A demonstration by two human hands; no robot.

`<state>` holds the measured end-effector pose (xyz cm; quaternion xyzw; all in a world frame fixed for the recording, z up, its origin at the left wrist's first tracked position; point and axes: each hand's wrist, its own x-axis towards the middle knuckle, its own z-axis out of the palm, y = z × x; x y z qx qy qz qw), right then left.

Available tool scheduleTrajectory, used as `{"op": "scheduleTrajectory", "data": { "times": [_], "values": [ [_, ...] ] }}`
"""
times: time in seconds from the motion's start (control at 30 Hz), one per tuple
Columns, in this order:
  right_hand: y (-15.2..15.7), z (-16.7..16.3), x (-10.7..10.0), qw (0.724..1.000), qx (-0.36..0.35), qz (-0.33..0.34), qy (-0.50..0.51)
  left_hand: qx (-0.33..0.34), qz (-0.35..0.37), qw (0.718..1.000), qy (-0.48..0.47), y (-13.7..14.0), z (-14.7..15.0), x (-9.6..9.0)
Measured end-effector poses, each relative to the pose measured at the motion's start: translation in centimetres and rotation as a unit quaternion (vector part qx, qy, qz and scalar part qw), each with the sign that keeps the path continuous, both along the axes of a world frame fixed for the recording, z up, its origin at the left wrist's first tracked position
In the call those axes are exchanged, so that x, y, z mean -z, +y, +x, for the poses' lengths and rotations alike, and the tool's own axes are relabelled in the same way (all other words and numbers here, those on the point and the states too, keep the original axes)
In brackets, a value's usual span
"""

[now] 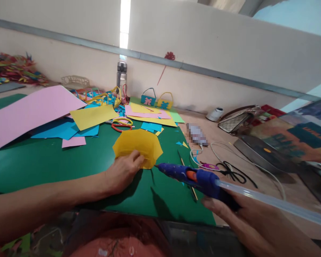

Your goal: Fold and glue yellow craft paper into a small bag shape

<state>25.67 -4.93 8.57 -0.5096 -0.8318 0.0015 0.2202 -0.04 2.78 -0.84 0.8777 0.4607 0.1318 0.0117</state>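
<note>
The right hand [259, 223] is wrapped around a glue gun [203, 180] of hard blue plastic with an orange part in its side; a long, translucent, smooth glue stick [270, 200] runs out of its back. The left hand [123, 173] has its fingers curled over the lower part of a yellow paper piece [139, 139], holding it over the near-middle of a glossy green board [69, 171]. The nozzle points at the piece's lower right corner, just beside it.

The yellow paper piece is matte and many-sided, its corners clipped at a slant, with crosswise fold lines near the fingers.

Beyond lie red- and yellow-handled scissors [122, 125], flat blue sheets [57, 129], a yellow sheet [95, 116] and a large pink sheet [37, 110] bowed upward. At the back, a blue paper handbag [143, 99] and a yellow paper handbag [169, 104], both boxy with thin loop handles, stand side by side near the wall [96, 67].

The fingers hide the piece's lower left; whether the nozzle touches it cannot be told. The right hand's grip is partly hidden, the glue stick is cut off at the frame's edge, and a flat object [196, 134] on a white cable [192, 154] is pixelated.
</note>
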Motion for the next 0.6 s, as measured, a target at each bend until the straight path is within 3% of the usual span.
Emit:
{"op": "scheduleTrajectory", "data": {
  "times": [0.13, 0.3, 0.43, 0.6],
  "values": [
    [0.3, -2.8, -1.1, 0.998, -0.025, 0.021, -0.048, 0.031, 0.035, 0.996, 0.075, -0.7, 0.0, -0.4],
    [2.8, -7.1, -2.7, 0.989, -0.026, 0.014, -0.144, 0.047, 0.082, 0.986, 0.14, -1.3, 0.4, -0.2],
    [5.1, -9.2, -3.4, 0.95, 0.027, -0.029, -0.309, 0.05, 0.11, 0.981, 0.154, -1.5, 0.6, 0.3],
    [6.2, -10.9, -3.2, 0.926, 0.023, -0.021, -0.375, 0.056, 0.134, 0.971, 0.191, -1.8, 0.8, 0.5]
  ]
}}
